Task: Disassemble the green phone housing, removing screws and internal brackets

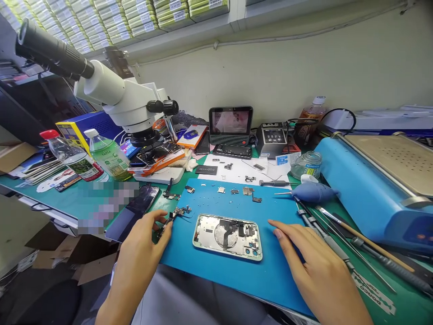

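An opened phone housing [227, 238], pale-rimmed with a round wireless-charging coil inside, lies face up on the blue mat [209, 275]. At the mat's left edge, my left hand [145, 241] has its thumb and fingers closed around a small dark phone flex cable part [163, 228], partly hidden by the fingers. A second flex cable part [181, 211] lies just beyond the fingertips. My right hand [309, 253] rests right of the housing, fingers stretched out and holding nothing. Several tiny screws and metal shields [248, 191] are spread along the mat's far side.
A microscope [122, 99] stands at the left behind two bottles [108, 155]. A dark phone screen [144, 198] lies left of the mat. To the right are a blue air blower [314, 192], tweezers, a brush [365, 239], a blade [374, 293] and a blue machine [365, 189].
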A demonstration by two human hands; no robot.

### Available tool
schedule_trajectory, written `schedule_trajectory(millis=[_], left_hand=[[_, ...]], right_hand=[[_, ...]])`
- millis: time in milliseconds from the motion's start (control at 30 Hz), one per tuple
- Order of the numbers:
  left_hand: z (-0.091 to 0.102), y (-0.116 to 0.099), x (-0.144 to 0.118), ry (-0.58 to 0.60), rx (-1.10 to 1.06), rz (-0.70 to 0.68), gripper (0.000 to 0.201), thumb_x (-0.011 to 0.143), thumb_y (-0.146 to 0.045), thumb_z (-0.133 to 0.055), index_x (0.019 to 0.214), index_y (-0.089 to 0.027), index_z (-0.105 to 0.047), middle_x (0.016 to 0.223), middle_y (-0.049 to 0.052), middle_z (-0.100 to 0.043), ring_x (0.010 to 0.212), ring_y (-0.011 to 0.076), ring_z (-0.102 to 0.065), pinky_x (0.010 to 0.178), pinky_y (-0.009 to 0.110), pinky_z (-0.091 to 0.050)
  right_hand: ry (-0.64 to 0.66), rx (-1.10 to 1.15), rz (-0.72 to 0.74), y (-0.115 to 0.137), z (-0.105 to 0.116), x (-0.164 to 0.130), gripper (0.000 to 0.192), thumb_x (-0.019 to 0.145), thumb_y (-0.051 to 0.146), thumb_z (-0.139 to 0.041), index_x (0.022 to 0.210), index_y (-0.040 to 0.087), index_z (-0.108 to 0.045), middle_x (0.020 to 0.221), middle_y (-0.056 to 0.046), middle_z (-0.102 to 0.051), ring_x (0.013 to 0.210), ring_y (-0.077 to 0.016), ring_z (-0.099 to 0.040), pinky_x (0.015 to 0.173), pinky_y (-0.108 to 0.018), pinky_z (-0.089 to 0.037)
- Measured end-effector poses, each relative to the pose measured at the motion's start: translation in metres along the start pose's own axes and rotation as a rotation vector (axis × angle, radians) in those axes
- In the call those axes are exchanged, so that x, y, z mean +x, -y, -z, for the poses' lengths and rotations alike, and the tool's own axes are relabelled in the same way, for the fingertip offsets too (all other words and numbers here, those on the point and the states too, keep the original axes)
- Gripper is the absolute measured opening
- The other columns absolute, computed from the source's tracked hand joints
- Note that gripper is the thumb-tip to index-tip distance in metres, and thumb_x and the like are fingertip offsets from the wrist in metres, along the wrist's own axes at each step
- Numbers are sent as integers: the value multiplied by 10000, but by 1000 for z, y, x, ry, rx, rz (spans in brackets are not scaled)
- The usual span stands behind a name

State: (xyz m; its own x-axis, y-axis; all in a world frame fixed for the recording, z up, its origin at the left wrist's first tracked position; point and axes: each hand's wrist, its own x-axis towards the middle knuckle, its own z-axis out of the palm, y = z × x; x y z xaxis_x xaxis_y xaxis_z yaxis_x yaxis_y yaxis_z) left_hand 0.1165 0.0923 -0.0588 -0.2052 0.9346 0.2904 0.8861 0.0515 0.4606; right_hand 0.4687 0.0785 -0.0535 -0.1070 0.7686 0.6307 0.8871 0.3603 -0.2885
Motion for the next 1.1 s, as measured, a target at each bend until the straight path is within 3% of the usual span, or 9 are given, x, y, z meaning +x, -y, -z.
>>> schedule_trajectory(millis=[167, 267, 367, 433, 600, 867, 967, 1100], left_hand=[[0, -2, 5, 24, 69, -71, 426, 1040, -633, -541, 1264, -289, -657, 1050, 47, -747, 939, 284, -737, 706, 358, -575], [9, 0, 24, 26, 123, -141, 422, 1086, -596, -484, 1305, -278, -656, 1096, 54, -744, 927, 274, -728, 711, 355, -568], [17, 6, 55, 55, 178, -298, 397, 1105, -465, -425, 1301, -282, -718, 1279, 92, -724, 1164, 331, -661, 939, 428, -556], [17, 10, 74, 109, 196, -419, 387, 1074, -394, -469, 1335, -299, -739, 1377, 84, -710, 1173, 338, -643, 1048, 475, -518], [7, 18, 92, 157, 211, -548, 411, 1087, -356, -434, 1300, -277, -776, 1394, 109, -721, 1110, 363, -643, 1007, 520, -526], [4, 23, 90, 101, 116, -526, 421, 1104, -466, -408, 1109, -283, -787, 1209, 93, -780, 1071, 336, -685, 1003, 473, -539], [13, 21, 90, 21, 58, -449, 409, 1087, -508, -442, 1102, -293, -790, 1197, 79, -784, 1115, 340, -700, 994, 449, -536], [29, 20, 83, -123, -80, -279, 382, 1077, -562, -486, 1138, -309, -765, 1227, 43, -784, 1065, 311, -756, 899, 392, -577]], right_hand=[[7, 16, -26, 2, 2, 1, 300, 1136, 370, -482, 1184, 253, -754, 1080, -11, -816, 950, -200, -786, 832, -342, -573], [19, 27, -37, 2, 3, 1, 308, 1134, 372, -478, 1171, 252, -759, 1084, -28, -818, 957, -217, -788, 831, -357, -581], [39, 30, -48, 3, 3, 0, 310, 1136, 387, -483, 1218, 251, -749, 1099, -40, -813, 970, -229, -785, 836, -367, -581], [63, 47, -62, 4, 3, -2, 314, 1129, 423, -509, 1286, 260, -728, 1159, -46, -803, 1025, -238, -779, 861, -372, -584], [96, 82, -93, 6, 4, -5, 369, 1117, 466, -548, 1430, 292, -636, 1273, -45, -771, 1147, -241, -751, 915, -375, -589], [88, 38, 138, 18, 13, 7, 334, 1112, 342, -579, 1422, 223, -621, 1268, -83, -771, 1157, -252, -728, 994, -414, -570], [249, 64, 143, 30, 14, 17, 382, 1075, 366, -649, 1425, 214, -632, 1315, -97, -757, 1201, -276, -713, 991, -445, -593], [502, 130, 75, 51, 6, 33, 646, 933, 413, -841, 1495, 195, -610, 1442, -129, -703, 1336, -326, -652, 1099, -513, -571]])
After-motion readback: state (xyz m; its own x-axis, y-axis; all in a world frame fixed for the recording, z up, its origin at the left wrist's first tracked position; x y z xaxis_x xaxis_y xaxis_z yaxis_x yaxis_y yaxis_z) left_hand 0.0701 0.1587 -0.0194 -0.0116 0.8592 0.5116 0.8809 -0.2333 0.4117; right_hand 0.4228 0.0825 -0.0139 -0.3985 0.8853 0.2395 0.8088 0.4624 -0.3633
